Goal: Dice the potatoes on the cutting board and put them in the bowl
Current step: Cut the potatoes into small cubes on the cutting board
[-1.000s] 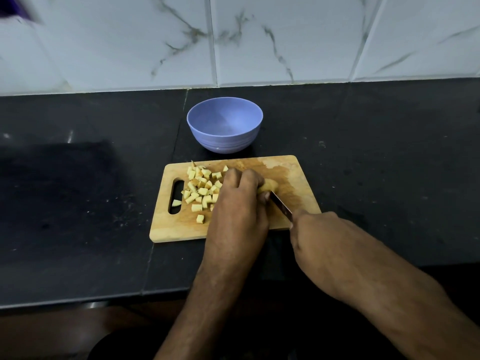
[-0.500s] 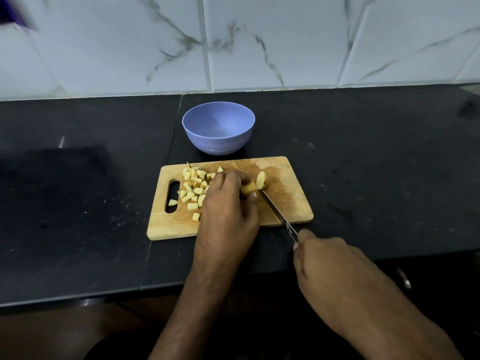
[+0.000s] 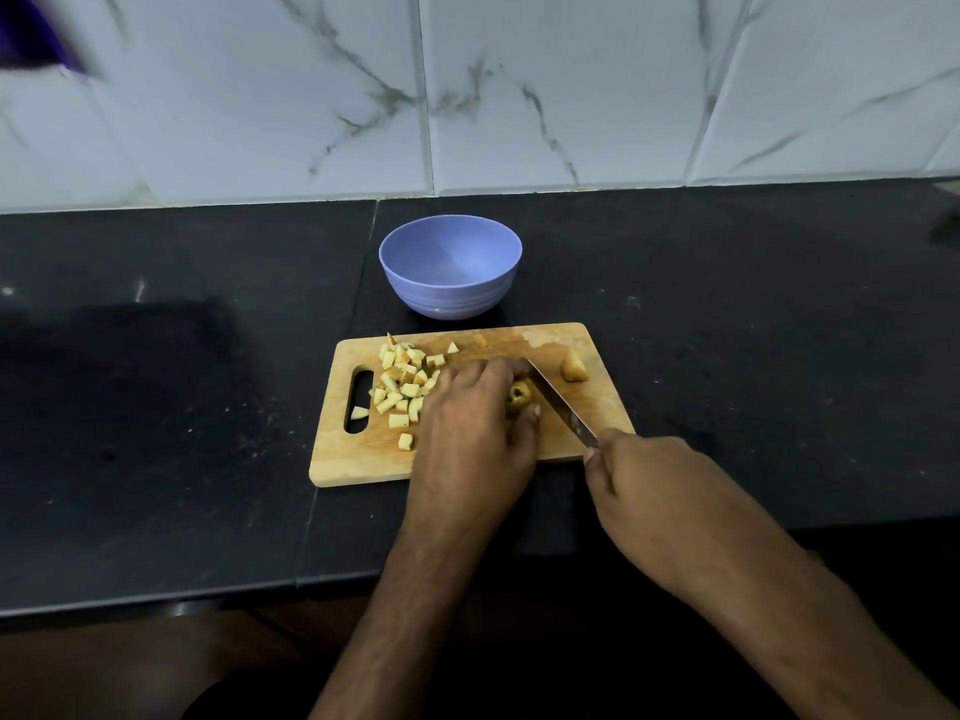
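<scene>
A wooden cutting board (image 3: 550, 340) lies on the black counter. Several pale potato cubes (image 3: 402, 379) are piled on its left half. My left hand (image 3: 470, 433) presses a potato piece (image 3: 518, 397) down at the board's middle. My right hand (image 3: 654, 491) grips the handle of a knife (image 3: 558, 402), whose blade lies right against that piece. A cut-off potato chunk (image 3: 574, 367) sits alone near the board's right edge. A lilac bowl (image 3: 450, 298) stands just behind the board, with nothing visible in it.
The black stone counter (image 3: 753, 314) stretches wide on both sides of the board. A white marble-tiled wall (image 3: 545, 96) rises behind the bowl. The counter's front edge (image 3: 156, 600) runs below my forearms.
The knife has cut through the potato; one chunk now lies apart near the board's right edge. My right hand has slid forward again with the blade.
</scene>
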`<state>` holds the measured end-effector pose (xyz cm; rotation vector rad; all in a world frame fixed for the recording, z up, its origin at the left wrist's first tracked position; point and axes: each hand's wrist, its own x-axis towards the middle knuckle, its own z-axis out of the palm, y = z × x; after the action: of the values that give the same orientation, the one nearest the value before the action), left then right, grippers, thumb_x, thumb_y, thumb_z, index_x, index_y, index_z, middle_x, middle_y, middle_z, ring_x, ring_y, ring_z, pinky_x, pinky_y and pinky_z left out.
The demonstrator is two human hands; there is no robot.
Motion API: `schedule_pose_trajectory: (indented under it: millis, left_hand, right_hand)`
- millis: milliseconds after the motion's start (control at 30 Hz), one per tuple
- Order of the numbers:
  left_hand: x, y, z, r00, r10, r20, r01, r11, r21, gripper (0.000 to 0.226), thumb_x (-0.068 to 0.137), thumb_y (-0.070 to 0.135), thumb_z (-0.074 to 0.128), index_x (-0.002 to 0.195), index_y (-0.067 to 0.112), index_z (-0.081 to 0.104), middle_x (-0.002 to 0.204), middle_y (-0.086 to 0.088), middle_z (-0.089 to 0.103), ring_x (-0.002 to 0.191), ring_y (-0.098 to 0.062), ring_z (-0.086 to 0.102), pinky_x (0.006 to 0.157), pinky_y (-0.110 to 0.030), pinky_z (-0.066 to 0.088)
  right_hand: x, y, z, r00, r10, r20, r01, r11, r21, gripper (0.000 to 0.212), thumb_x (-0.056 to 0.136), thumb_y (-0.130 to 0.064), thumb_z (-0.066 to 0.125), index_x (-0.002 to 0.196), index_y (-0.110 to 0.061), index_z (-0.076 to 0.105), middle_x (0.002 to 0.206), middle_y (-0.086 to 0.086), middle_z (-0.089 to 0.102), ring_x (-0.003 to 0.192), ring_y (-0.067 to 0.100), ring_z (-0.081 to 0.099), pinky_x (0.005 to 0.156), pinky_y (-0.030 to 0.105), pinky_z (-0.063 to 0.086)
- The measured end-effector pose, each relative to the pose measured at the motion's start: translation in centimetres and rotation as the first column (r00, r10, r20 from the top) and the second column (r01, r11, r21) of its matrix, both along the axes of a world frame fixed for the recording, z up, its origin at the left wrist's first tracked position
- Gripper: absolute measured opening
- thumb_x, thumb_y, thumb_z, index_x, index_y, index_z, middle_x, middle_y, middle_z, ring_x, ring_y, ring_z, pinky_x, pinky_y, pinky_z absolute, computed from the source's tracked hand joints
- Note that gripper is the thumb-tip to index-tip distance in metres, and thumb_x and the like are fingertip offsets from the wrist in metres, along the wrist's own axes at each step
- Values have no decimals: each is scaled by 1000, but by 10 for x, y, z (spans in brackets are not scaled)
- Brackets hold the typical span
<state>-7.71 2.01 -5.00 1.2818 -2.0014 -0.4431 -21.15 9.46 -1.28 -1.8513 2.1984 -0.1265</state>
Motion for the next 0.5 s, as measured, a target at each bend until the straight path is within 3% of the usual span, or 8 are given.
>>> schedule_pose_trajectory:
  millis: [133,200,300,500]
  left_hand:
    - [4,-1,-1,997,-27,-67,29,999,22,47,84,18,69,130,23,56,117,11,55,108,-7,54,96,-39,51]
    - [4,-1,-1,994,-24,-102,28,999,32,47,85,12,70,127,25,55,115,14,56,106,-2,54,94,-32,52]
    - [4,-2,-2,995,-27,-96,29,999,19,41,87,14,72,124,26,60,114,16,56,105,-1,55,94,-30,52]
    - [4,-2,-6,996,-14,-85,13,1000,-18,28,91,16,71,115,29,64,109,16,56,101,-5,56,94,-42,52]
  right_hand:
    - [6,13,3,999,0,34,3,996,-89,30,105,-42,27,97,-28,52,68,-7,53,56,6,54,50,20,36]
    - [9,17,5,998,-7,55,13,995,-103,28,105,-43,26,91,-31,47,68,-7,53,56,6,54,50,19,34]
    - [11,22,7,999,-15,45,20,994,-108,26,105,-43,24,89,-31,42,68,-8,53,57,6,54,51,19,38]
    - [9,33,14,999,-11,33,14,995,-96,29,104,-44,20,100,-33,46,70,-7,56,61,8,59,61,25,53]
